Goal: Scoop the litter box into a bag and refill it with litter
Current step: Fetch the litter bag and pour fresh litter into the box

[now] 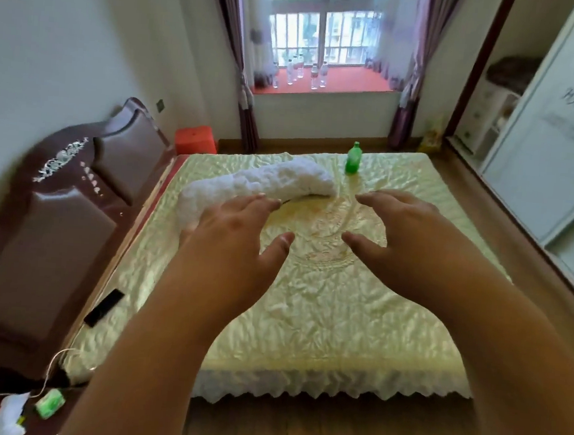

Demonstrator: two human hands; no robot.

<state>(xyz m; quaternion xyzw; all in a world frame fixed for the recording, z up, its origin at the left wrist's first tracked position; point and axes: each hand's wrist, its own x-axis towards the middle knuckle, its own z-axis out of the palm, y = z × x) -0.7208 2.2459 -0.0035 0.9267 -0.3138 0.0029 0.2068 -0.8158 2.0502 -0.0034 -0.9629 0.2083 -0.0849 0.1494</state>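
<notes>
We see left hand (233,233) and right hand (404,237) held out over bed (322,323), fingers spread, released, holding nothing; litter box, bag not visible to us; rolled white towel (257,184), green bottle (353,158) on bed

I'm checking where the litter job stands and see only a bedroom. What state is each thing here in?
left hand: open, fingers spread, holding nothing
right hand: open, fingers spread, holding nothing
white rolled blanket: rolled up, lying on the bed
green bottle: upright on the bed, capped
bed cover: spread flat, wrinkled
black phone: lying flat at the bed's edge
curtains: drawn open
litter box, scoop, bag: not in view
</notes>
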